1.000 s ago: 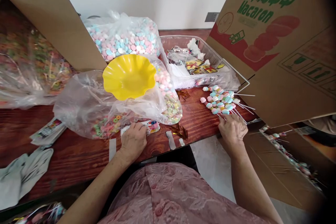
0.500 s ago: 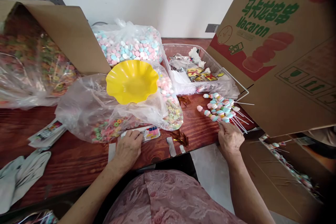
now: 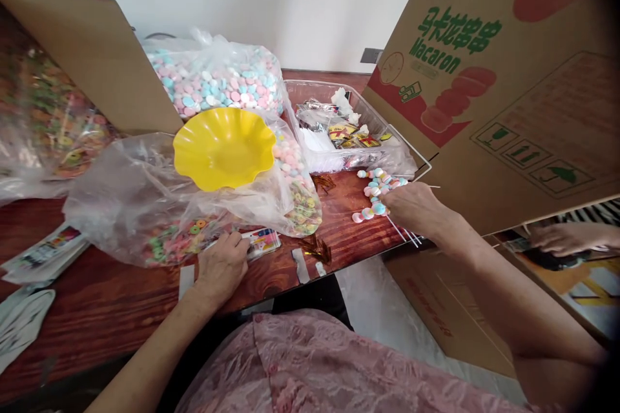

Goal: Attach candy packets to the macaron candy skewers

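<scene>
Several candy skewers (image 3: 375, 190), with pink, blue and white beads on white sticks, lie at the table's right end. Over their near part is my right hand (image 3: 419, 210), its fingers closed down on the candy skewers; its fingertips are partly hidden. My left hand (image 3: 223, 268) rests at the table's front edge, fingers bent over the left end of a small stack of printed bags (image 3: 265, 242). Behind it lies a clear plastic bag of ring candies (image 3: 179, 242). A yellow wavy-rimmed bowl (image 3: 225, 148) sits on the bags.
A clear tray (image 3: 372, 151) of small packets stands behind the skewers. A large carton (image 3: 508, 142) rises at the right, with another person's hand (image 3: 562, 239) beyond. Pastel candies fill a bag (image 3: 217, 80) at the back. Gold twist ties (image 3: 317, 250) lie near the front edge.
My right hand has moved from the skewers' near side up over them. My left hand stays at the printed bags. The view has shifted to the right, and another person's hand now shows there.
</scene>
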`<state>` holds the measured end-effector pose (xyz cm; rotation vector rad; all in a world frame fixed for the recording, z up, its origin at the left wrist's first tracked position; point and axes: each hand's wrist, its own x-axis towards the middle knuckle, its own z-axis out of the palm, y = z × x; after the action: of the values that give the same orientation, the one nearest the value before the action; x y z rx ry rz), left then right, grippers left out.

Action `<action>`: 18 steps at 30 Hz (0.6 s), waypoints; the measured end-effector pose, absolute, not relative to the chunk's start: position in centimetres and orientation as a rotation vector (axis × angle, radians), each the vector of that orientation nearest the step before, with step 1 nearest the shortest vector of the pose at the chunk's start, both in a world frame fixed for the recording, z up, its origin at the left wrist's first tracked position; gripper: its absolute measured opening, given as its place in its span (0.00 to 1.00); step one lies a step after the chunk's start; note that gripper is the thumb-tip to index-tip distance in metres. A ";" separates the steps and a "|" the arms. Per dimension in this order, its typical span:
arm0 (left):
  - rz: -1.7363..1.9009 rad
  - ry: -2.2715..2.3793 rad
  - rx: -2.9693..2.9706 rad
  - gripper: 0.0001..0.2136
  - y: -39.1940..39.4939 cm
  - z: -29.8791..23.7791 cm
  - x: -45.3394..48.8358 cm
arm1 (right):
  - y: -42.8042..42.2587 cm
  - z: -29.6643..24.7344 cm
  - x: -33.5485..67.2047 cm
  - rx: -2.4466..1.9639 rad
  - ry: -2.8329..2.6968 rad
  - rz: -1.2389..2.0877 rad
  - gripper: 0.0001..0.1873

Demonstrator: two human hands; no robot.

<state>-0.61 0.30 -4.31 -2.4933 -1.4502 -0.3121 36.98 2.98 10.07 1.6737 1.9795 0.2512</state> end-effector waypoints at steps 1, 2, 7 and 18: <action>-0.361 -1.462 -2.488 0.08 0.5 -4.4 -0.8 | 3.6 9.6 36.8 1.645 1.974 0.254 0.18; -0.416 -1.469 -2.481 0.09 0.6 -4.5 -1.0 | 4.1 9.2 36.7 1.619 1.964 0.257 0.18; -0.603 -1.452 -2.524 0.10 0.5 -5.1 -2.1 | 4.9 8.6 36.3 1.548 1.955 0.250 0.20; -1.085 -1.635 -2.686 0.09 0.8 -5.3 -2.2 | 1.6 8.7 39.8 1.695 1.955 0.319 0.16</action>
<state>-2.16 0.77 -5.30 -2.6860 -1.6350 -1.0850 39.80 1.61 8.65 1.6947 1.9547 0.3195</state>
